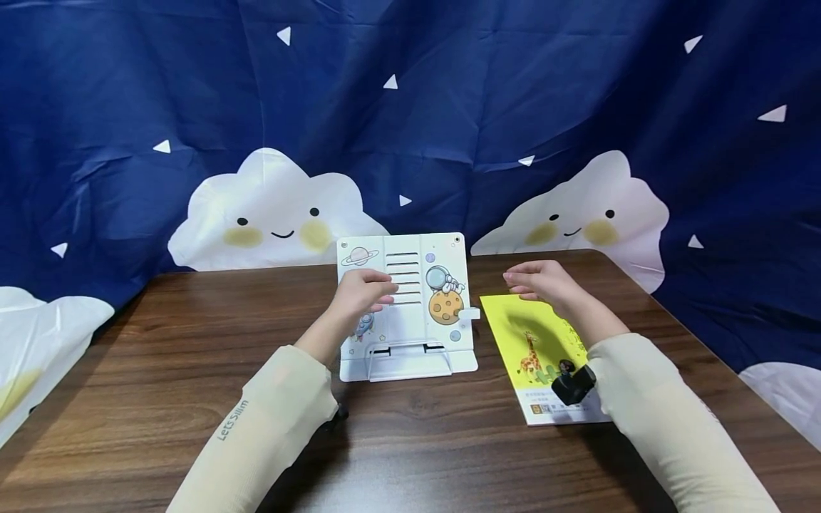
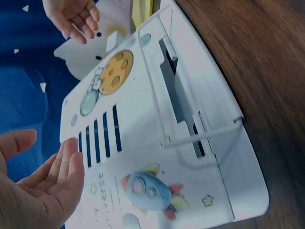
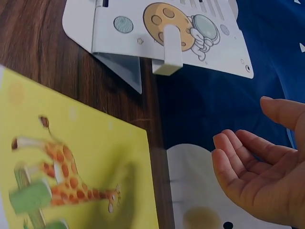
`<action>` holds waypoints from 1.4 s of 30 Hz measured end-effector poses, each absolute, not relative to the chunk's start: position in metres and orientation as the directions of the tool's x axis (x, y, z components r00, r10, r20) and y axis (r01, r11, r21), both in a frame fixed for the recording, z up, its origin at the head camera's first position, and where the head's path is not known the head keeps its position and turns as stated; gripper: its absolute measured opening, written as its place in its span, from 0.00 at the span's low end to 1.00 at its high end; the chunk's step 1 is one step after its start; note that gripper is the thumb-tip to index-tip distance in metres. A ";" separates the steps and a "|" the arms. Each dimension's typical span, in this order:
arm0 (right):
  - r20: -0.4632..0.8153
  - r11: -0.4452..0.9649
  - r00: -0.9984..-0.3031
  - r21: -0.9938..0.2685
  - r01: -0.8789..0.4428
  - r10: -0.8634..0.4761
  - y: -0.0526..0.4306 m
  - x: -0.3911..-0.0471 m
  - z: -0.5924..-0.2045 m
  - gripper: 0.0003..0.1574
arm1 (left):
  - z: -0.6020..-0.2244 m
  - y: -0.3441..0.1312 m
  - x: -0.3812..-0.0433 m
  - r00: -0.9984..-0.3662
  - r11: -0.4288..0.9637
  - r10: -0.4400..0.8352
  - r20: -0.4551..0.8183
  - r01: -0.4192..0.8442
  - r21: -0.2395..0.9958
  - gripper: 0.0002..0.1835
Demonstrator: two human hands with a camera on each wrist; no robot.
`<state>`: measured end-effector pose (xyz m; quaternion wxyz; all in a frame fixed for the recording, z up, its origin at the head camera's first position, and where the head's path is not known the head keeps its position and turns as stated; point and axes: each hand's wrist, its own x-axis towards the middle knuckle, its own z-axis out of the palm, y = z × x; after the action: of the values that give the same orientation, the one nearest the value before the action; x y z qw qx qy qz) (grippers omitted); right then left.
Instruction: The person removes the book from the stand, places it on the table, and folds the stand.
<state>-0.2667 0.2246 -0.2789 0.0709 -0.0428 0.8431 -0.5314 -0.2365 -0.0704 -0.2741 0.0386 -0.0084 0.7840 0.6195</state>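
Observation:
A white book stand with space drawings stands upright on the table, its slotted back panel tilted and a wire page holder along its front ledge. My left hand is raised in front of the stand's left part, fingers loosely bent and holding nothing. To the right of the stand lies a yellow book with a giraffe on its cover. Over the book's far edge hovers my right hand, its palm empty in the right wrist view. A white clip sits on the stand's right edge.
The brown wooden table spreads out around the stand and book. A dark blue cloth with smiling clouds hangs behind it. A black wrist camera covers part of the book in the head view.

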 end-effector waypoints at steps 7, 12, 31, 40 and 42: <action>-0.093 0.373 -0.986 -0.927 0.036 -0.136 0.212 -0.271 -0.286 0.30 | -0.279 -0.084 -0.235 -0.994 0.187 0.006 -0.108 -0.105 0.977 0.17; -0.099 0.339 -0.986 -0.940 0.048 -0.134 0.205 -0.275 -0.293 0.28 | -0.282 -0.097 -0.237 -0.995 0.160 -0.004 -0.098 -0.097 0.982 0.17; -0.155 0.239 -0.979 -0.963 0.120 -0.133 0.189 -0.281 -0.314 0.26 | -0.293 -0.142 -0.243 -0.987 0.114 -0.115 -0.112 -0.125 0.986 0.20; -0.163 0.239 -0.977 -0.962 0.128 -0.136 0.183 -0.283 -0.323 0.25 | -0.302 -0.151 -0.245 -0.980 0.126 -0.149 -0.130 -0.150 0.981 0.20; -0.162 0.229 -0.976 -0.965 0.127 -0.142 0.182 -0.283 -0.324 0.24 | -0.305 -0.153 -0.246 -0.979 0.132 -0.147 -0.139 -0.159 0.979 0.20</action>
<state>-0.2827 0.1817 -0.3238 0.1084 -0.0050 0.7765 -0.6208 -0.2464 -0.1526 -0.3051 0.0044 -0.1016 0.7522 0.6510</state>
